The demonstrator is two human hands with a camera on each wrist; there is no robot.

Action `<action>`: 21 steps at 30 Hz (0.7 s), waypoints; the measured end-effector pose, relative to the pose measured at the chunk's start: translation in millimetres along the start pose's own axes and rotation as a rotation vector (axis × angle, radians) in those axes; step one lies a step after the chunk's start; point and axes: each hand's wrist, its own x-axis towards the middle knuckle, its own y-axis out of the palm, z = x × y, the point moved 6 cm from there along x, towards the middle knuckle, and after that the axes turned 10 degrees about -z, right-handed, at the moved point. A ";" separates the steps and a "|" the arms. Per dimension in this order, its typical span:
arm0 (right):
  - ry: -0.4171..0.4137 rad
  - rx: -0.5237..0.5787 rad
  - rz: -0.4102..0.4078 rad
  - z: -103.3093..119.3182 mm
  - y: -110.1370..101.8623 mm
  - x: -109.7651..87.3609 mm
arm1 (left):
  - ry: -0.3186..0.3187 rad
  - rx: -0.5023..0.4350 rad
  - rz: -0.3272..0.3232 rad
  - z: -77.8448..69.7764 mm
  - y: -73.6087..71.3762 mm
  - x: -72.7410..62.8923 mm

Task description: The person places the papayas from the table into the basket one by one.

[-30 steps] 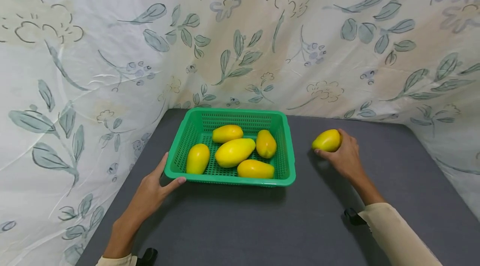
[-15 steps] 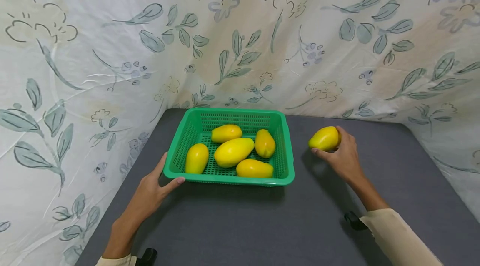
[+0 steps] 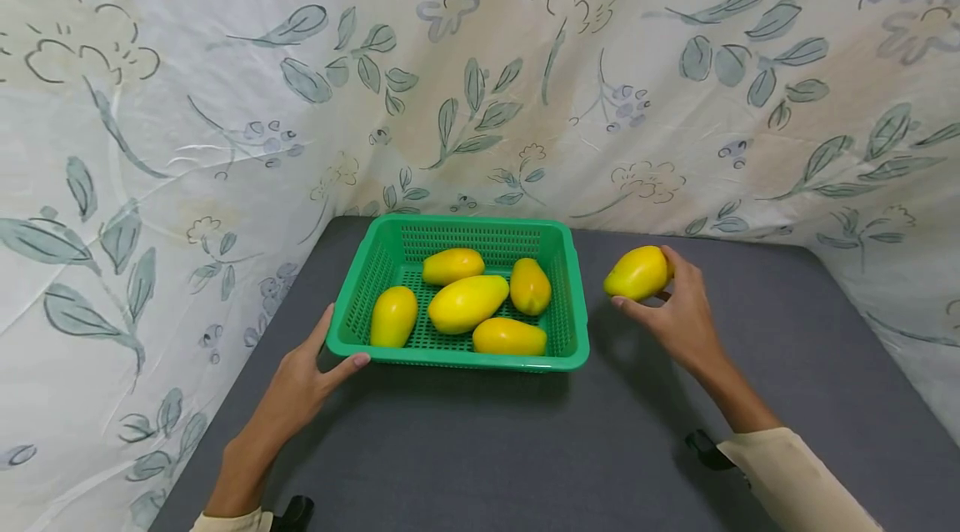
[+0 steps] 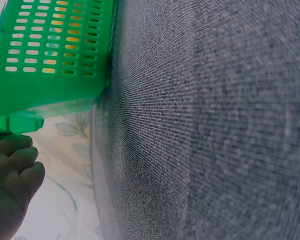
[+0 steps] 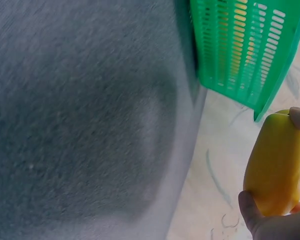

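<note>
A green plastic basket (image 3: 459, 360) with slotted walls stands on the dark cloth and holds several yellow mangoes, one of them a larger mango (image 3: 468, 304) in the middle. At its near left corner my left hand (image 3: 296, 390) holds the rim, thumb along the front and fingers by the left side; the left wrist view shows curled fingers (image 4: 32, 175) beside the rim. To the right of the basket, my right hand (image 3: 684, 315) grips another yellow mango (image 3: 637, 273) between thumb and fingers, raised above the cloth. The right wrist view shows this mango (image 5: 275, 165) apart from the basket.
Dark grey cloth (image 3: 480, 449) covers the table. Pale floral fabric (image 3: 480, 98) hangs behind it and along the sides. A dark strap end (image 3: 705, 449) shows at the right wrist, another (image 3: 296, 513) at the left.
My right hand has lifted the mango and carried it left, closer to the basket. The left hand and the basket have stayed in place.
</note>
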 end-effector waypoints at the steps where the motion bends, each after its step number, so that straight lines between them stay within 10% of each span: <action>1: -0.003 0.000 0.000 2.2 0.4 -0.5 | 0.000 0.000 0.000 -0.1 -0.2 0.1; 21: -0.032 0.116 0.052 43.4 10.9 -10.7 | -0.024 0.005 0.007 -3.0 -2.3 0.8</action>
